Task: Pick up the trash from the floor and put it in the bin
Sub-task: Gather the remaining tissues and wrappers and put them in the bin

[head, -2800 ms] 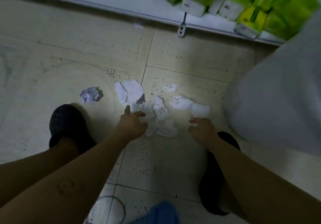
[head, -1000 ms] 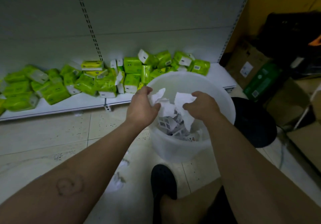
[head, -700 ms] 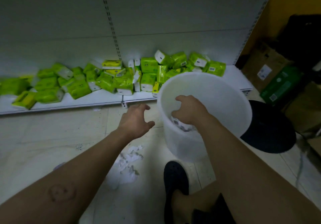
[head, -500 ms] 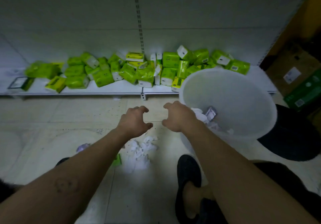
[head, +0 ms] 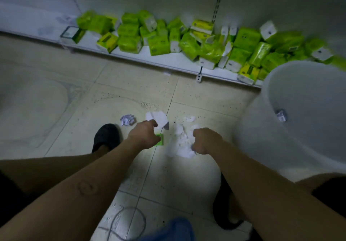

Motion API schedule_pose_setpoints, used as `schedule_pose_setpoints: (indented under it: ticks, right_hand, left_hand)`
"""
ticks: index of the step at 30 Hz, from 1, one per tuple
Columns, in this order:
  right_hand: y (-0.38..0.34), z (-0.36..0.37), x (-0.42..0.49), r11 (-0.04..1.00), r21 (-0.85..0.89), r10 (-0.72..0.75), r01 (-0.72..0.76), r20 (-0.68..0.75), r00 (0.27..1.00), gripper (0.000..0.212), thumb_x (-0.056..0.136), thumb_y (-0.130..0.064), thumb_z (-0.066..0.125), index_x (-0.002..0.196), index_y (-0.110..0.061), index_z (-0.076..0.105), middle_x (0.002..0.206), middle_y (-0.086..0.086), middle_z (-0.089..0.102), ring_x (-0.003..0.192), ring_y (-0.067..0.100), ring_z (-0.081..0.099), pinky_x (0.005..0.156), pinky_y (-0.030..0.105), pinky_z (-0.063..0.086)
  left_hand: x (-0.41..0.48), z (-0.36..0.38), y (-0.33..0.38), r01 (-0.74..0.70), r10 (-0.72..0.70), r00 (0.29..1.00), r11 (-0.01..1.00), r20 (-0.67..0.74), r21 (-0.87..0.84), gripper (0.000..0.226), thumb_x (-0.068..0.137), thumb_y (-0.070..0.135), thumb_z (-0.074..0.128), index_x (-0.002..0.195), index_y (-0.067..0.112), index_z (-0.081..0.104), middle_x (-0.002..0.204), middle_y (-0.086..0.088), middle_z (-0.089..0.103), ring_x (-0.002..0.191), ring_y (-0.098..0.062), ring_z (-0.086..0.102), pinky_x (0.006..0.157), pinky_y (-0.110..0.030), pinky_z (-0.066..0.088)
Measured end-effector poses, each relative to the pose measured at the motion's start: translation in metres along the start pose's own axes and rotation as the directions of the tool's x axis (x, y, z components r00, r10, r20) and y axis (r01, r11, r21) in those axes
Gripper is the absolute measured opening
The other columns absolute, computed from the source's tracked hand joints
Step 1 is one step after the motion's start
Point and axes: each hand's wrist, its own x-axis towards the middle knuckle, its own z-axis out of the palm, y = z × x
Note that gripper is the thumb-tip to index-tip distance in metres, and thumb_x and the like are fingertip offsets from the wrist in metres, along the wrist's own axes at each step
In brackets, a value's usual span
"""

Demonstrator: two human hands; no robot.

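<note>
Crumpled white tissues (head: 179, 143) lie in a pile on the tiled floor. My right hand (head: 206, 140) is cupped against the pile's right side, fingers curled and apart. My left hand (head: 143, 136) hovers over a small green wrapper (head: 160, 141), fingers bent, gripping nothing that I can see. A flat white paper sheet (head: 157, 119) lies just beyond the left hand. A crumpled bluish paper ball (head: 127, 119) sits to its left. The white plastic bin (head: 299, 94) stands at the right, with a scrap of trash (head: 280, 115) inside.
A low white shelf (head: 168, 61) along the wall carries several green tissue packs (head: 159, 44). My black shoe (head: 105, 137) is left of the trash, and another dark shoe (head: 224, 212) is below the right arm. A blue cloth (head: 172, 229) shows at the bottom edge.
Both hands dropped tissues into the bin, left it empty, and came down to the trash on the floor. The view tilted from the shelf down to the floor.
</note>
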Motion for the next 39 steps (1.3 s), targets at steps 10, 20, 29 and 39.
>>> schedule_pose_setpoints:
  ticks: [10, 20, 29, 39]
  right_hand:
    - [0.002, 0.11, 0.102, 0.98, 0.113, 0.15, -0.162, 0.11, 0.983, 0.06, 0.089, -0.03, 0.058, 0.141, -0.018, 0.03, 0.144, 0.017, 0.026, 0.118, 0.035, 0.051, 0.094, 0.04, 0.047]
    - [0.017, 0.165, 0.171, 0.945, 0.22, 0.243, -0.243, 0.031, 0.97, 0.031, 0.088, -0.009, 0.054, 0.119, -0.004, 0.049, 0.128, 0.017, 0.04, 0.105, 0.035, 0.053, 0.085, 0.037, 0.048]
    - [0.022, 0.135, 0.151, 0.952, 0.201, 0.211, -0.233, 0.123, 0.97, 0.028, 0.087, -0.017, 0.057, 0.112, -0.003, 0.057, 0.121, 0.016, 0.056, 0.109, 0.03, 0.056, 0.085, 0.032, 0.047]
    - [0.015, -0.016, 0.05, 0.946, 0.325, 0.075, 0.012, -0.253, 0.965, 0.007, 0.081, -0.009, 0.059, 0.08, -0.012, 0.064, 0.103, 0.014, 0.067, 0.084, 0.024, 0.057, 0.068, 0.022, 0.035]
  left_hand:
    - [0.094, 0.093, -0.068, 0.167, -0.173, 0.977, 0.984, 0.128, 0.056, 0.067, 0.079, 0.035, 0.068, 0.137, 0.018, 0.039, 0.131, -0.012, 0.05, 0.117, -0.032, 0.052, 0.092, -0.045, 0.049]
    - [0.146, 0.174, -0.088, -0.009, 0.011, 1.0, 0.993, -0.019, 0.114, 0.064, 0.083, 0.026, 0.067, 0.138, 0.016, 0.036, 0.137, -0.012, 0.045, 0.118, -0.029, 0.048, 0.089, -0.045, 0.052]
    - [0.128, 0.13, -0.09, 0.023, -0.01, 0.992, 0.995, -0.127, 0.101, 0.06, 0.077, 0.048, 0.067, 0.123, 0.013, 0.05, 0.119, -0.009, 0.054, 0.106, -0.024, 0.052, 0.083, -0.043, 0.053]
    - [0.059, 0.019, 0.004, -0.172, 0.151, 0.953, 0.984, -0.263, -0.056, 0.062, 0.072, 0.046, 0.074, 0.125, 0.017, 0.055, 0.12, -0.006, 0.056, 0.113, -0.026, 0.049, 0.087, -0.038, 0.048]
